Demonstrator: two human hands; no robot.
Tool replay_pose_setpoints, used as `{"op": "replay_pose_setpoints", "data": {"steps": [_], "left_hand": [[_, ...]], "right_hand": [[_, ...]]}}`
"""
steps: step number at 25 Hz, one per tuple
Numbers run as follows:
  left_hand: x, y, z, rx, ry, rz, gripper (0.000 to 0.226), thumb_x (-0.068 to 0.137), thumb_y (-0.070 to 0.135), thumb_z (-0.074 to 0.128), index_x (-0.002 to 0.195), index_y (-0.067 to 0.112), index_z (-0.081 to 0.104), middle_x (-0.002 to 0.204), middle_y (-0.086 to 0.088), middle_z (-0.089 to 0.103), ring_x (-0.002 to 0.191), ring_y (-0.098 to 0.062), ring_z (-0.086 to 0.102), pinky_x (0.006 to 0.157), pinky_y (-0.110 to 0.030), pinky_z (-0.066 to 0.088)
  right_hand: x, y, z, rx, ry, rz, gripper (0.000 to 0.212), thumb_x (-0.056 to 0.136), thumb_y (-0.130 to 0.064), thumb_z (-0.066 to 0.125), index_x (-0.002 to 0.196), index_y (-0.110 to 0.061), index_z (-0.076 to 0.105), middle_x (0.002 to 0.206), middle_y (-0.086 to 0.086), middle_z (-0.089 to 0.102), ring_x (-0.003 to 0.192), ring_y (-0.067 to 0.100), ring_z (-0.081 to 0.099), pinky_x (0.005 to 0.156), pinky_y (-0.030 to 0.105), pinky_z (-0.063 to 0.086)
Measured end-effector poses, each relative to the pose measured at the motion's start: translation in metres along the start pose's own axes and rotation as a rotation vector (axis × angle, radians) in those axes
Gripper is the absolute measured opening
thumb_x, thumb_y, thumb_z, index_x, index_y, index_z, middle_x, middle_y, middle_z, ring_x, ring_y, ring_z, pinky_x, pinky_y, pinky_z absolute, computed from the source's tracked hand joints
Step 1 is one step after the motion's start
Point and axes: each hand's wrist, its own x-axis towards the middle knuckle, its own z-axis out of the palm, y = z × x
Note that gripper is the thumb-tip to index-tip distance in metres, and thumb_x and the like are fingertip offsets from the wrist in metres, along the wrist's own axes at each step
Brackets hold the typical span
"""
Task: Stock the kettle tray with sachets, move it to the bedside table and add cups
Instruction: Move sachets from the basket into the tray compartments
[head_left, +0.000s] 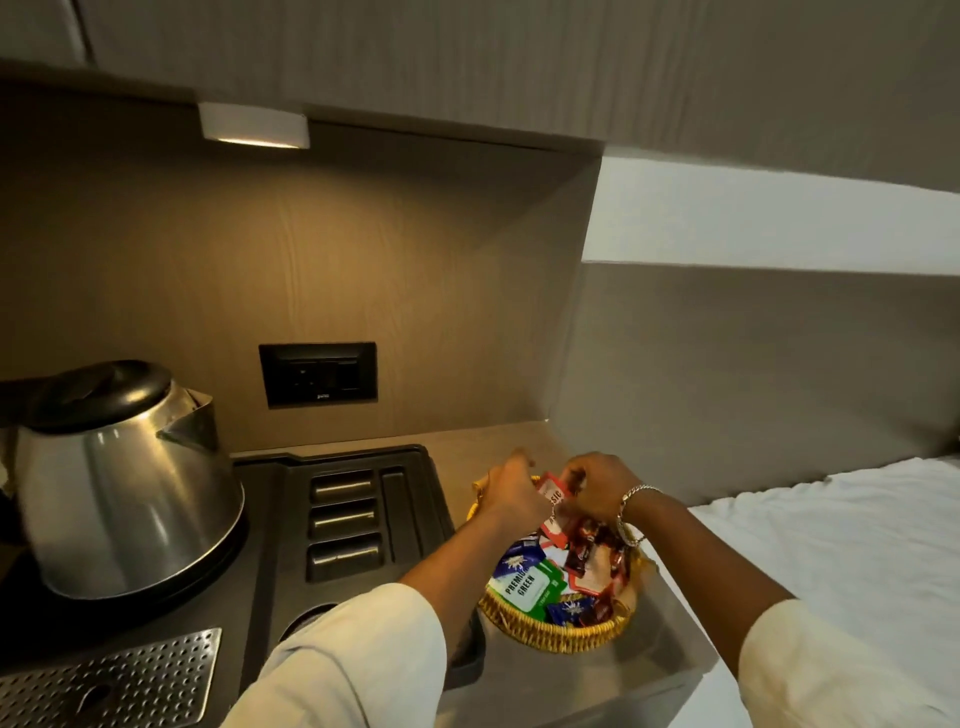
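Head view: two hands are reaching into one sachet basket on the table.

One bed (831, 545) is lying right of the table (524, 686); one black kettle tray (415, 467) is carrying one steel kettle (119, 493) and showing three short slots. One wicker basket (566, 636) is sitting just beside it. The left hand (511, 493) and right hand (602, 491) are together pinching one red sachet (553, 493).
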Motion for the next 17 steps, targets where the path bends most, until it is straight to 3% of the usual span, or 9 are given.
{"op": "replay_pose_setpoints", "data": {"steps": [3,5,7,12,15,17], "left_hand": [[-0.001,-0.013,-0.003,0.067,-0.007,0.042,0.027,0.077,0.006,0.067,0.101,0.018,0.061,0.113,-0.009,0.064,0.107,-0.029,0.059,0.083,-0.042,0.056],[0.001,-0.023,-0.007,0.027,-0.018,0.059,0.026,0.078,0.003,0.067,0.099,0.017,0.061,0.117,-0.007,0.063,0.102,-0.026,0.061,0.079,-0.038,0.058],[0.003,-0.029,-0.011,0.002,-0.047,0.073,0.033,0.078,0.004,0.070,0.108,0.016,0.062,0.117,-0.008,0.064,0.099,-0.023,0.062,0.077,-0.034,0.058],[0.000,-0.032,-0.016,-0.071,-0.118,0.106,0.047,0.079,0.000,0.069,0.123,0.010,0.056,0.121,-0.012,0.065,0.106,-0.023,0.063,0.082,-0.029,0.055],[-0.003,-0.032,-0.018,-0.192,-0.086,0.125,0.038,0.080,0.007,0.068,0.117,0.012,0.058,0.102,-0.004,0.067,0.089,-0.013,0.063,0.066,-0.020,0.052],[-0.006,-0.028,-0.022,-0.277,-0.068,0.130,0.032,0.082,0.013,0.067,0.112,0.018,0.057,0.101,-0.001,0.064,0.088,-0.010,0.060,0.059,-0.015,0.047]], "right_hand": [[0.003,-0.008,0.003,-0.123,-0.062,0.051,0.029,0.062,-0.020,0.081,0.087,-0.027,0.067,0.094,-0.003,0.069,0.083,0.012,0.063,0.069,0.022,0.051],[0.005,-0.011,0.011,-0.203,-0.118,0.083,0.048,0.063,-0.022,0.081,0.109,-0.023,0.064,0.110,0.002,0.068,0.096,0.018,0.063,0.079,0.027,0.053],[0.003,-0.015,0.017,-0.213,-0.097,0.104,0.056,0.066,-0.023,0.080,0.118,-0.020,0.059,0.117,0.004,0.065,0.102,0.020,0.061,0.081,0.027,0.051],[-0.003,-0.015,0.012,-0.210,-0.051,0.093,0.040,0.071,-0.020,0.074,0.110,-0.018,0.062,0.106,0.003,0.065,0.095,0.018,0.060,0.071,0.021,0.048],[-0.004,-0.009,-0.008,-0.116,-0.027,0.044,0.020,0.074,-0.018,0.070,0.094,-0.017,0.067,0.091,0.000,0.062,0.084,0.015,0.059,0.058,0.017,0.041],[-0.006,-0.008,-0.021,0.031,-0.024,0.021,0.018,0.078,-0.019,0.070,0.095,-0.016,0.067,0.090,-0.003,0.064,0.084,0.012,0.062,0.061,0.017,0.044]]}}
